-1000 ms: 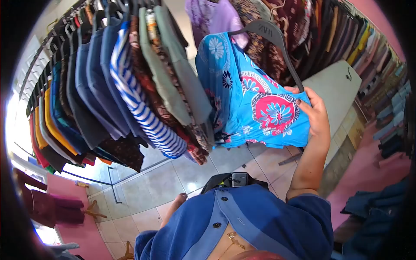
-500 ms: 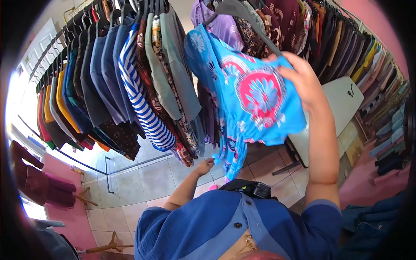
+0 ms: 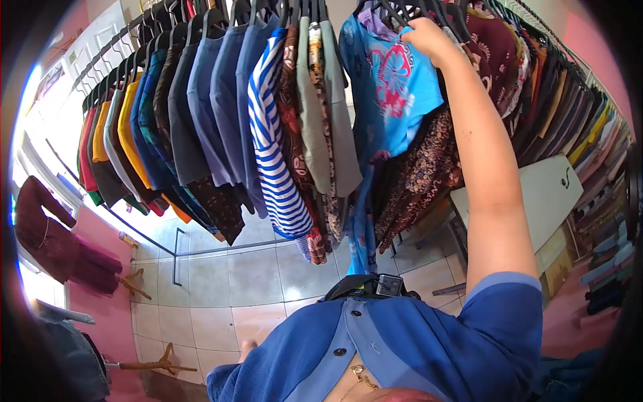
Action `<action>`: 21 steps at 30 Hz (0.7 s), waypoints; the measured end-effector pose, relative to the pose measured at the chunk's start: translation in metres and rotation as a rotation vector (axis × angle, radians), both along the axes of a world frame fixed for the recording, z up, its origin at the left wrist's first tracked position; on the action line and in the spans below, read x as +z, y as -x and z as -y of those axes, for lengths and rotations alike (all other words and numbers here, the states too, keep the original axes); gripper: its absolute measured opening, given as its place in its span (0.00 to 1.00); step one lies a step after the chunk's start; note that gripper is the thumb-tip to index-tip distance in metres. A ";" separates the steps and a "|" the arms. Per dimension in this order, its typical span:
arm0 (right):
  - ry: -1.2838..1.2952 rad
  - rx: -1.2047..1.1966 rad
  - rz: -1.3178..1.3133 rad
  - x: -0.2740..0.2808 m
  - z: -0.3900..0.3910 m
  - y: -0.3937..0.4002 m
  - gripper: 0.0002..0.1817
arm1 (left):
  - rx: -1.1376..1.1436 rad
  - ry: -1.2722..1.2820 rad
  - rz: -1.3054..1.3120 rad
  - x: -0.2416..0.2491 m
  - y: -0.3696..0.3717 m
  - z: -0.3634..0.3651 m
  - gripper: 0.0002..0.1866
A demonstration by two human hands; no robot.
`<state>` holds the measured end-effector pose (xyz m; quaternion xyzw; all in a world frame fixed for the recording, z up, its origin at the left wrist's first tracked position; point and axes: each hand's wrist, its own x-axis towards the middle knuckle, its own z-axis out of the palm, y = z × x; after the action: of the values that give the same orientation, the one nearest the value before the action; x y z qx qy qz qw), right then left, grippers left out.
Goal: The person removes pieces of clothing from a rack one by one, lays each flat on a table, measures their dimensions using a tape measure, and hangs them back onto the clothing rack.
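A bright blue floral dress (image 3: 402, 90) with pink and white flowers hangs by a black hanger (image 3: 392, 12) among the clothes on the rack. My right hand (image 3: 426, 41) is raised to its shoulder, fingers closed on the cloth close to the hanger. The dress's long lower part falls almost to my waist. My left hand (image 3: 248, 346) is low at my left side; only a small part shows beside my blue shirt, and its fingers are hidden. Left of the dress hang a grey-green top (image 3: 341, 114) and a blue-and-white striped top (image 3: 274, 147).
Dark patterned garments (image 3: 418, 174) hang right of the dress. A white tabletop (image 3: 536, 191) stands at the right. The rack's metal base bar (image 3: 224, 249) runs just above the tiled floor (image 3: 258, 278). A maroon outfit (image 3: 50, 228) is on the left, beside the pink wall.
My right hand has moved up and away from me with the blue dress, bringing it in among the rack's clothes. My left hand has let go of the hem and dropped back to my side.
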<state>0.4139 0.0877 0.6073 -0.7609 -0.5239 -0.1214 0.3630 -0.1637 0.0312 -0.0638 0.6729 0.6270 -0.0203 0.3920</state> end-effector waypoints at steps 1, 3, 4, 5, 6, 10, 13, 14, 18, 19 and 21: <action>0.015 -0.176 0.338 -0.003 0.002 0.013 0.14 | 0.009 0.012 0.019 0.005 -0.001 0.000 0.22; -0.692 -0.126 0.693 -0.011 0.008 0.055 0.17 | 0.022 0.033 0.058 0.005 -0.002 -0.001 0.22; -0.730 0.074 0.608 -0.013 0.000 0.071 0.18 | 0.028 0.043 0.079 0.005 -0.002 -0.002 0.22; -0.761 0.273 0.517 -0.018 -0.011 0.086 0.19 | 0.035 0.054 0.098 0.005 -0.002 -0.003 0.22; -0.629 0.253 0.400 -0.030 -0.024 0.102 0.19 | 0.041 0.066 0.112 0.005 -0.002 -0.004 0.22; -0.081 0.678 -0.695 -0.045 -0.040 0.118 0.16 | 0.039 0.108 0.153 0.006 -0.004 -0.009 0.22; -0.099 0.738 -0.791 -0.044 -0.039 0.101 0.10 | 0.048 0.148 0.224 0.007 -0.005 -0.014 0.22; -0.098 0.712 -0.816 -0.044 -0.041 0.093 0.08 | 0.054 0.163 0.245 0.008 -0.005 -0.016 0.22; -0.289 0.476 -0.674 -0.048 -0.049 0.068 0.09 | 0.059 0.215 0.313 0.012 -0.009 -0.024 0.22; -0.385 0.505 -0.704 -0.043 -0.043 0.069 0.07 | 0.052 0.223 0.331 0.015 -0.011 -0.026 0.22; -0.490 0.523 -0.721 -0.038 -0.025 0.068 0.06 | -0.074 0.173 0.229 0.025 -0.011 -0.039 0.22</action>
<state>0.3458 0.1127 0.5696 -0.4905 -0.4943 0.1244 0.7068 -0.1527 0.0700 -0.0390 0.6572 0.5487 -0.0118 0.5166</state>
